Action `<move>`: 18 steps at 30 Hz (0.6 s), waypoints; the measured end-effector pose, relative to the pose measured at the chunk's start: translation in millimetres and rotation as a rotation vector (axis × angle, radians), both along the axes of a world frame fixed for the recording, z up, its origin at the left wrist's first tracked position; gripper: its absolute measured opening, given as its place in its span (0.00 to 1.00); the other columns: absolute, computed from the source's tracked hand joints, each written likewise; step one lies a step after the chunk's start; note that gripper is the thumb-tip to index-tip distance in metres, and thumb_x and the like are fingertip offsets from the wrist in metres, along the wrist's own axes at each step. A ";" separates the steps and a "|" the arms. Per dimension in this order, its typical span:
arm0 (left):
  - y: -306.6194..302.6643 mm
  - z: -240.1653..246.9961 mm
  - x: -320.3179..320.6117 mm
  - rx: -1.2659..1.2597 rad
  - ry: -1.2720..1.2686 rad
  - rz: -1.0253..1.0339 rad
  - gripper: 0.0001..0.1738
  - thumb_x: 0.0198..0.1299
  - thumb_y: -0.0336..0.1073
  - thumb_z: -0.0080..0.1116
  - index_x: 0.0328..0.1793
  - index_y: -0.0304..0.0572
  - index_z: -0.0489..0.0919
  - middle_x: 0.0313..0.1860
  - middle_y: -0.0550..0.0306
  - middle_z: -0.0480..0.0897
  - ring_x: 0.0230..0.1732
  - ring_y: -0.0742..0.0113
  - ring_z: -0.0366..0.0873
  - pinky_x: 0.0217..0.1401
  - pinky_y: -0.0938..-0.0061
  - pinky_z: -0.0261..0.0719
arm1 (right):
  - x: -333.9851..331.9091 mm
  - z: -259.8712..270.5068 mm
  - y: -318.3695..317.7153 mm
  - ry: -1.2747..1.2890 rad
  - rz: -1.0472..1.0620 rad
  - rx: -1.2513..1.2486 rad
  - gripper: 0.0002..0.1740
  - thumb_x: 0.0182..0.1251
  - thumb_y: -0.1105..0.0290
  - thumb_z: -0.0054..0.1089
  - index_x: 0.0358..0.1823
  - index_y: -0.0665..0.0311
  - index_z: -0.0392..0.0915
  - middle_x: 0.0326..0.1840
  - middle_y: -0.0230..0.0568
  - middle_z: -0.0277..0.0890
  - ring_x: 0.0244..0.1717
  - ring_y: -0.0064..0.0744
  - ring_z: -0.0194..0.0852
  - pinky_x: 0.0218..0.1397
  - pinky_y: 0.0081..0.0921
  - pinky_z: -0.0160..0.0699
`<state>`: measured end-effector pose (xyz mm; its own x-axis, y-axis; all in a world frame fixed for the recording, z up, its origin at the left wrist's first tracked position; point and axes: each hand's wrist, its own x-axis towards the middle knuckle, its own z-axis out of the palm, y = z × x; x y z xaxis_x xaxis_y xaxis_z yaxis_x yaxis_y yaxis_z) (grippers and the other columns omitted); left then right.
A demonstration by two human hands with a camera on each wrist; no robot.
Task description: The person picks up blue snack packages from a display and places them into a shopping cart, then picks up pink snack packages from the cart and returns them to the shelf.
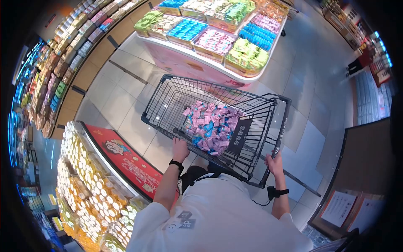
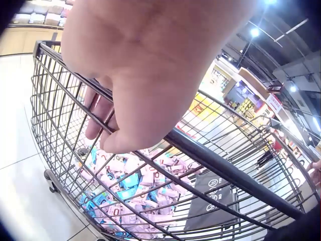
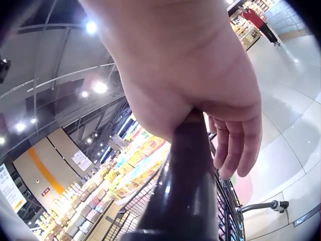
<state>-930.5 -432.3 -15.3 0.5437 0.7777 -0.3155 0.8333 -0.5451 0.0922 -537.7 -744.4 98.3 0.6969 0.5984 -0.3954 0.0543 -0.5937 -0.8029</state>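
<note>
A dark wire shopping cart stands before the person, with a heap of small pink and blue packets on its floor. The left hand grips the cart's near side rail; in the left wrist view its fingers reach through to the inside of the rail and the thumb lies along the outside. At the push end, the right hand holds the cart handle, thumb to one side and fingers draped over the other. A dark sign panel hangs inside the basket by the handle end.
Behind the cart is a display island with bins of wrapped goods. A red-fronted stand of lidded jars sits close at left. Long shelves curve beyond. A person in red stands far right; a brown board is near right.
</note>
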 end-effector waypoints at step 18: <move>121.2 5.1 -69.2 0.034 -0.022 0.170 0.15 0.53 0.42 0.68 0.43 0.44 0.91 0.50 0.50 0.88 0.62 0.49 0.77 0.80 0.50 0.58 | -11.9 26.0 245.8 -0.619 0.376 -0.351 0.32 0.73 0.53 0.62 0.53 0.81 0.67 0.40 0.78 0.82 0.48 0.77 0.82 0.52 0.58 0.82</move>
<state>-999.7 -311.1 -10.2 0.4099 0.8691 -0.2767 0.9117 -0.3995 0.0958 -549.6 -498.6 124.3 0.6279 0.7489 -0.2120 0.6747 -0.6595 -0.3315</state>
